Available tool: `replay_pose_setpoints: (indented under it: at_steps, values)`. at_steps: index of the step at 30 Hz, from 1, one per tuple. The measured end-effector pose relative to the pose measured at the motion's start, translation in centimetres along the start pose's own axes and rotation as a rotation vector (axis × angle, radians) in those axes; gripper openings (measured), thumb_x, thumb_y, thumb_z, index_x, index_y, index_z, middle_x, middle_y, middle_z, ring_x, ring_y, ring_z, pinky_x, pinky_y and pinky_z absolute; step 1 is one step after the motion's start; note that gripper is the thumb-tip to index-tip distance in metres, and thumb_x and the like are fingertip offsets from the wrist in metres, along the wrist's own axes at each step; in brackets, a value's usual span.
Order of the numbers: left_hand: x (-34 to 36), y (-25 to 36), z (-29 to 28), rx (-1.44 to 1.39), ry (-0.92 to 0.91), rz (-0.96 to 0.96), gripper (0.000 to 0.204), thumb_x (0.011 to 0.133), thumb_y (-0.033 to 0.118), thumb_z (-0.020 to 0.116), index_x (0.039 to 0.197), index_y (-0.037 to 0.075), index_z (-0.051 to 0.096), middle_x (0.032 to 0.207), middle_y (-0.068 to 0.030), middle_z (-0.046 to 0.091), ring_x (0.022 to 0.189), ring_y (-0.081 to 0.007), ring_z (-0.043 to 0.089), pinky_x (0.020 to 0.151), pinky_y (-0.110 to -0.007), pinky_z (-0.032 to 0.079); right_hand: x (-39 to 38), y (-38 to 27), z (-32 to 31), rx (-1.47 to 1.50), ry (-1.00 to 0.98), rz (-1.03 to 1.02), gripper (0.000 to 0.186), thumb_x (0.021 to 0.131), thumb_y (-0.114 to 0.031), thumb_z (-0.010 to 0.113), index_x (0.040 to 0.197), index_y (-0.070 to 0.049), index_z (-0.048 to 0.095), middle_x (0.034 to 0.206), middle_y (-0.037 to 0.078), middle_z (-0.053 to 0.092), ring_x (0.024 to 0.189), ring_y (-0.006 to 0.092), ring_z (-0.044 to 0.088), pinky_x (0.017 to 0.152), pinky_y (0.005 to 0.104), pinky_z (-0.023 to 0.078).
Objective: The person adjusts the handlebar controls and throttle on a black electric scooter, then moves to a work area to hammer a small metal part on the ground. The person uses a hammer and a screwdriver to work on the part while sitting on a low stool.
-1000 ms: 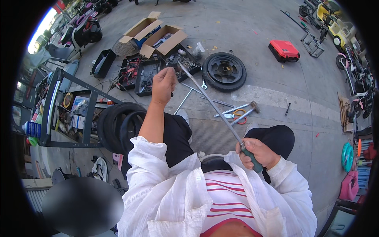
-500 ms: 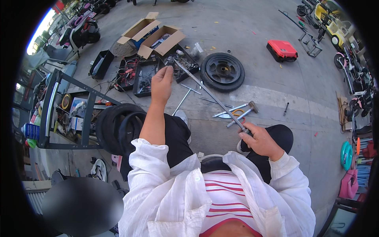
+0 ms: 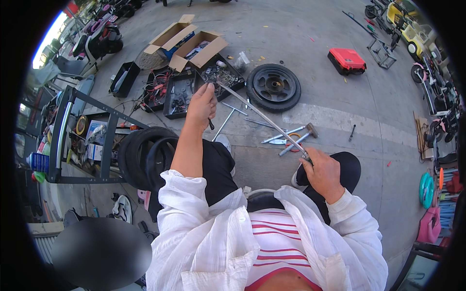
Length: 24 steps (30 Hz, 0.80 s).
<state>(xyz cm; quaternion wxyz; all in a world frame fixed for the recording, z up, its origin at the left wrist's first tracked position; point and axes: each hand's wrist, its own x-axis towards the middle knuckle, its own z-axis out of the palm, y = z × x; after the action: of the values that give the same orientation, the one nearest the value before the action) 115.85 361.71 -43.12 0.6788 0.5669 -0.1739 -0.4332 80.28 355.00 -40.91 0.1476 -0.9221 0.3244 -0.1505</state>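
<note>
My right hand is wrapped round the near end of a long, thin metal bar. The bar slants up and left, its far tip beside my left hand. That hand is closed in a fist, thumb side up, and a short dark piece pokes out below it; the rest is hidden. Beneath the bar lie a hammer, steel rods and orange-handled scissors, partly covered. A T-handled wrench rests on the ground near my left forearm.
A black wheel with tyre lies flat ahead. Beyond my left hand are black parts trays and open cardboard boxes. Loose tyres and a metal-framed cart stand at left. A red case sits far right.
My left fist has turned, so the dark piece that stuck out above it now shows below. My right hand has rolled over the bar's end, its back now uppermost.
</note>
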Motion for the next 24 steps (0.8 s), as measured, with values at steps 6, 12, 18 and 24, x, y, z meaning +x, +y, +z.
replay_pose_setpoints:
  at_steps: [6, 12, 18, 24]
  values:
    - [0.0, -0.1, -0.2, 0.041, -0.048, -0.002, 0.022, 0.098, 0.035, 0.051, 0.089, 0.016, 0.048, 0.059, 0.0036, 0.041, 0.041, -0.005, 0.03, 0.037, -0.021, 0.024, 0.1, 0.1, -0.1, -0.056, 0.074, -0.01, 0.026, 0.079, -0.019, 0.071, 0.101, -0.009, 0.061, 0.074, 0.01, 0.061, 0.065, 0.0288, 0.062, 0.056, 0.0363, 0.047]
    - [-0.2, 0.1, -0.4, 0.069, -0.066, -0.006, 0.02, 0.098, 0.034, 0.052, 0.09, 0.015, 0.049, 0.06, 0.0038, 0.042, 0.042, -0.0045, 0.031, 0.038, -0.02, 0.024, 0.2, 0.7, -0.1, -0.08, 0.118, -0.087, 0.028, 0.077, -0.02, 0.073, 0.1, -0.011, 0.06, 0.072, 0.006, 0.059, 0.061, 0.0255, 0.061, 0.054, 0.0348, 0.047]
    - [-0.2, 0.5, -0.7, 0.232, -0.084, 0.018, 0.021, 0.097, 0.033, 0.053, 0.09, 0.013, 0.053, 0.06, 0.005, 0.04, 0.045, -0.004, 0.032, 0.04, -0.02, 0.024, 1.0, 1.3, -1.0, -0.19, 0.136, -0.127, 0.026, 0.078, -0.022, 0.072, 0.099, -0.01, 0.06, 0.073, 0.006, 0.058, 0.062, 0.025, 0.061, 0.053, 0.0342, 0.046]
    - [1.0, -0.9, -1.5, 0.344, -0.023, 0.177, 0.024, 0.096, 0.029, 0.055, 0.084, 0.009, 0.057, 0.063, 0.0057, 0.044, 0.05, -0.0035, 0.034, 0.045, -0.021, 0.025, 1.8, 1.5, -0.7, -0.332, 0.136, -0.168, 0.026, 0.08, -0.024, 0.07, 0.098, -0.01, 0.059, 0.074, 0.008, 0.059, 0.063, 0.0266, 0.061, 0.055, 0.0358, 0.047]
